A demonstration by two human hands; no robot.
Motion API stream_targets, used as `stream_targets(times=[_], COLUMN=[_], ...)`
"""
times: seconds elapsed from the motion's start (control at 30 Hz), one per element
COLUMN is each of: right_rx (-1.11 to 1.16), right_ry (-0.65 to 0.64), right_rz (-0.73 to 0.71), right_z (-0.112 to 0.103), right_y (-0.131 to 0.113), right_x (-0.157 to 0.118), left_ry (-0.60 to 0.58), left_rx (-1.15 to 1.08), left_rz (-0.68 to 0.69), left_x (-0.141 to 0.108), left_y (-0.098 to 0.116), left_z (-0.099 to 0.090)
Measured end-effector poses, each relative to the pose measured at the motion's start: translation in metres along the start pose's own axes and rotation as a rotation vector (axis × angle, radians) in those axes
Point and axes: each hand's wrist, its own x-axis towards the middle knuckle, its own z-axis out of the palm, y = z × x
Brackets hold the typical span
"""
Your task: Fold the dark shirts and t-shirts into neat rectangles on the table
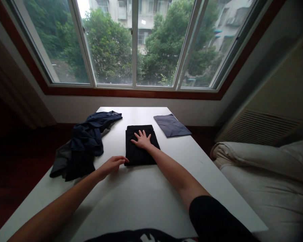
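A black garment folded into a neat rectangle lies in the middle of the white table; its exact kind does not show. My right hand rests flat on its upper half, fingers spread. At the near left corner of the cloth is my left hand, its index finger stretched out and touching the edge, the other fingers loosely bent and partly hidden. Neither hand grips anything.
Left of me, a crumpled pile of dark blue, black and grey clothes hangs partly over the edge of the white table. A folded grey-blue cloth lies at the right edge. Beyond stands a beige sofa; a window is ahead.
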Motion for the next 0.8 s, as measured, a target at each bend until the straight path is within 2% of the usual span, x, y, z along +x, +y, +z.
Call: stream_targets(times=[0.1,0.17,0.33,0.4,0.47,0.53,0.63,0.8], right_rx=[0.015,0.043,0.075,0.034,-0.001,-0.021,-0.036,-0.028], right_ry=[0.001,0.006,0.103,0.141,0.158,0.172,0.213,0.228], right_rz=[0.018,0.011,-0.046,-0.103,-0.142,-0.152,-0.175,-0.293], right_z=[-0.005,-0.009,-0.011,-0.006,0.002,0.009,0.017,0.014], right_y=[-0.001,0.001,0.012,0.017,0.022,0.031,0.049,0.086], right_x=[0.006,0.005,-0.018,-0.035,-0.052,-0.069,-0.09,-0.122], left_ry=[-0.077,-0.076,0.192,0.255,0.27,0.255,0.175,0.013], left_rx=[0.098,0.209,0.563,0.659,0.719,0.773,0.9,1.028], left_rz=[-0.044,-0.019,0.287,0.396,0.495,0.562,0.603,0.593], left_x=[-0.001,-0.002,0.008,0.02,0.035,0.052,0.072,0.071], left_y=[-0.005,-0.002,0.021,0.028,0.03,0.026,0.011,-0.011], left_z=[-0.001,0.0,0.01,0.02,0.032,0.044,0.058,0.059])
